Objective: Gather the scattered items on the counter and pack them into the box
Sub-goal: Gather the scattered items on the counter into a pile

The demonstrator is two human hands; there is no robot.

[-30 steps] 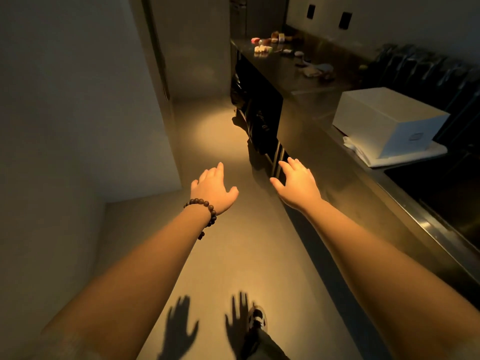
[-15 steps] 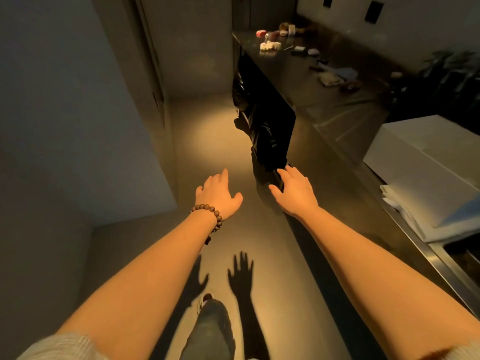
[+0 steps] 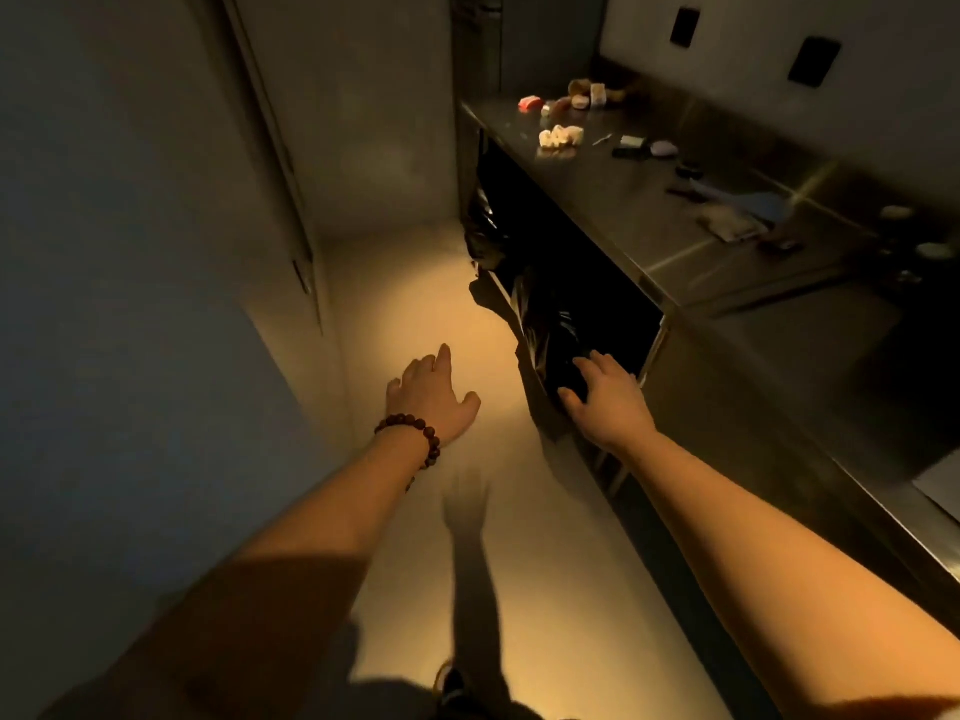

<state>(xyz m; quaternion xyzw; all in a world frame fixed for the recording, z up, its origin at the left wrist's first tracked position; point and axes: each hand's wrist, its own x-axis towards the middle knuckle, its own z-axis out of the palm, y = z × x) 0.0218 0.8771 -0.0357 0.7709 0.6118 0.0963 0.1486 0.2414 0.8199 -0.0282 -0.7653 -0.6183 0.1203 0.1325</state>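
Observation:
Scattered items lie on the dark steel counter (image 3: pixel 623 200) at the upper right: a pink item (image 3: pixel 530 102), a whitish cluster (image 3: pixel 560 136), a lilac oval item (image 3: pixel 664 148) and a blue flat item (image 3: pixel 763 202) among several others. Only a pale corner of the white box (image 3: pixel 940 483) shows at the right edge. My left hand (image 3: pixel 434 400), with a bead bracelet on its wrist, is stretched out over the floor, fingers straight and empty. My right hand (image 3: pixel 605 394) is also held out flat and empty, in front of the counter's dark underside.
Black plastic bags (image 3: pixel 540 324) hang in the open space under the counter. A grey wall and door (image 3: pixel 260 200) run along the left. The lit floor (image 3: pixel 415 314) forms a narrow aisle between them. My shoe (image 3: pixel 452 685) shows at the bottom.
The view has advanced along the aisle: the scattered items are larger and closer, and the white box has slid almost out of view on the right. Both hands stay outstretched and empty.

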